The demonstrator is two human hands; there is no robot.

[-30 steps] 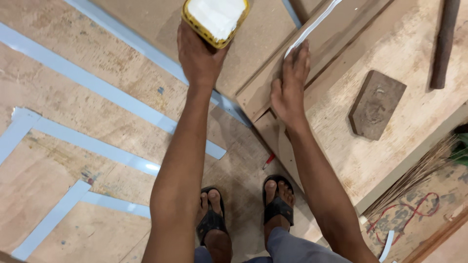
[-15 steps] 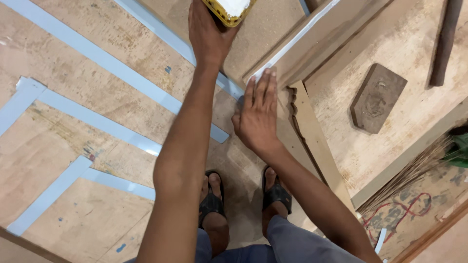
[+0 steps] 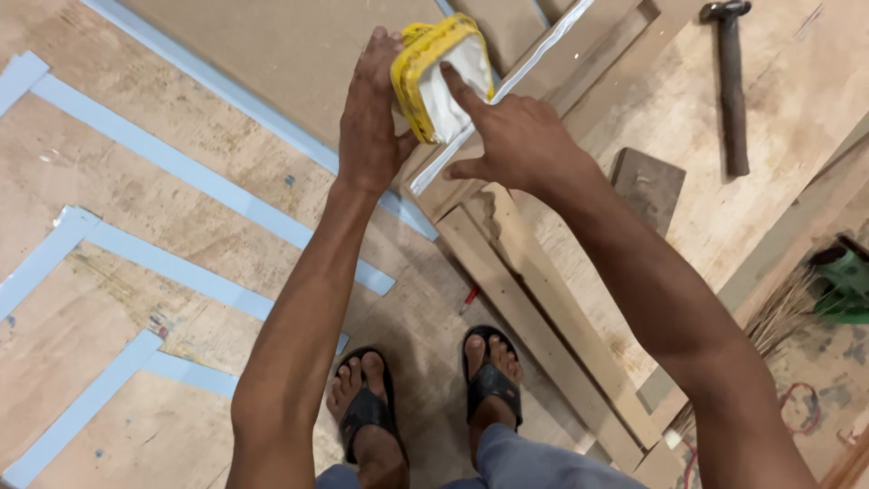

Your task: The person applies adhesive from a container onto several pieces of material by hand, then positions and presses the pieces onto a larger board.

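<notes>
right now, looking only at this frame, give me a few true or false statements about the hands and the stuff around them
1. The left hand holds the yellow-rimmed tub tilted on its side. True.
2. The right hand rests flat on the floor. False: its index finger reaches into the white paste in the tub.
3. A hammer lies on the boards at upper right. True.
4. The person is barefoot. False: both feet wear black sandals.
5. The pale blue strips are stacked in one pile. False: they lie spread singly across the plywood floor.
</notes>
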